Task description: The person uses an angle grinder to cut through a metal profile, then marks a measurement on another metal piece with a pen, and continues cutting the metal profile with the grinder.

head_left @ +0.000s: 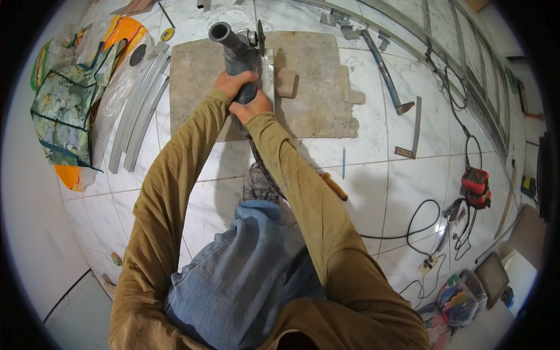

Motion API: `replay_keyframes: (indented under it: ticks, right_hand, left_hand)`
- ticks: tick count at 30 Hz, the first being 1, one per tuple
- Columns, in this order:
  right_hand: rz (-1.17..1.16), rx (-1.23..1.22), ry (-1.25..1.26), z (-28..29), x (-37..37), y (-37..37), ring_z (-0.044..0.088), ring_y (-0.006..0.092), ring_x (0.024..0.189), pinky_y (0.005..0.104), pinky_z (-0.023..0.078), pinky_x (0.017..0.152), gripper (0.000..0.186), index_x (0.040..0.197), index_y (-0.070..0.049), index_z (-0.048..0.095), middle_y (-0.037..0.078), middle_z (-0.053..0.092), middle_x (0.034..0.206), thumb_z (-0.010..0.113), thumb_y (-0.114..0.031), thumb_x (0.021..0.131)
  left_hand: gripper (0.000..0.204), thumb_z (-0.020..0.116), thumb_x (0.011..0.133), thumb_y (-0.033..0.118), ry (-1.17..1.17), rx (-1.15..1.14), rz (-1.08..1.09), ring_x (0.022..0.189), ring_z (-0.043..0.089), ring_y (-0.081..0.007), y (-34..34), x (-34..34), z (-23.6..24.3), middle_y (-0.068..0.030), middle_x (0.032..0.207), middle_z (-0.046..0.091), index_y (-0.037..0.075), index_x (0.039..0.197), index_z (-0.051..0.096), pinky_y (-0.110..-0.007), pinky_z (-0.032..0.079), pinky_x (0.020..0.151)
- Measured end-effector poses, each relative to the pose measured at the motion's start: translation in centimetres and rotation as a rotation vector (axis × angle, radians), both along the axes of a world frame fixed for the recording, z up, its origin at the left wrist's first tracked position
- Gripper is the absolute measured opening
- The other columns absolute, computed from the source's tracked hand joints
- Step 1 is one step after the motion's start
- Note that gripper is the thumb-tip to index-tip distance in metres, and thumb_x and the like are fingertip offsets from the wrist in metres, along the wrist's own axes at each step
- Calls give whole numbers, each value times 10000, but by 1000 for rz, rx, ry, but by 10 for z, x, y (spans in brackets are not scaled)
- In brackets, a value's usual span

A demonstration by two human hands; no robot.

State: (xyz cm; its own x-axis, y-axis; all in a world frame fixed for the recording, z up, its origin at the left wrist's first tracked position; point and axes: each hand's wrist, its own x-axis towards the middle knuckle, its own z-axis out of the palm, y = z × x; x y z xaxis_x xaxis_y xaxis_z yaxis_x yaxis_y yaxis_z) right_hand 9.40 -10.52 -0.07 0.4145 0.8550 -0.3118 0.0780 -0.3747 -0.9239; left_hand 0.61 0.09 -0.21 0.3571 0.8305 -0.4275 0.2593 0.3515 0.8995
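I grip a dark grey angle grinder [241, 58] with both hands. My left hand [233, 84] is closed round its body, and my right hand [254, 105] is wrapped round it just below. The grinder's disc [261, 38] stands edge-on above a silvery metal channel [269, 76], which lies beside a small wooden block [286, 81] on a worn tan board [315, 105]. Whether the disc touches the metal I cannot tell. My grey patterned shoe [258, 181] is below the grinder, partly behind my jeans leg [230, 274]. An orange-handled tool [332, 185] lies by my right forearm.
Metal channels [134, 111] and a patterned bag [64, 116] lie left. A long blue-handled tool [382, 70], a square [416, 128], a pencil [344, 162], long metal sections [490, 116], cables [408, 230] and a red device [475, 186] are on the tiled floor [402, 181] to the right.
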Motion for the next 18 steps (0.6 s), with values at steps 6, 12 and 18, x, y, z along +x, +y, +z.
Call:
replay_keyframes:
  ticks: [6,12,18]
  right_hand:
    - [50,-26,49,11,-12,4,715,338,948,398,552,865,591,1057,19,670,204,723,988,827,-322,601]
    - [30,-22,16,0,-2,1,716,337,943,398,554,854,577,1059,9,674,198,726,982,827,-316,607]
    - [44,-19,25,4,-10,2,718,335,931,393,557,844,577,1070,4,675,194,727,975,824,-315,612]
  left_hand:
    - [404,804,753,305,36,-15,0,781,675,-190,13,-21,-6,-85,902,708,14,1012,695,-328,544,752]
    - [403,802,754,300,6,-36,-5,793,684,-193,-1,-2,8,-90,909,710,10,1014,698,-330,551,759]
    - [430,804,750,313,12,-20,-5,792,685,-197,3,-13,4,-92,909,710,1,1023,693,-332,552,759]
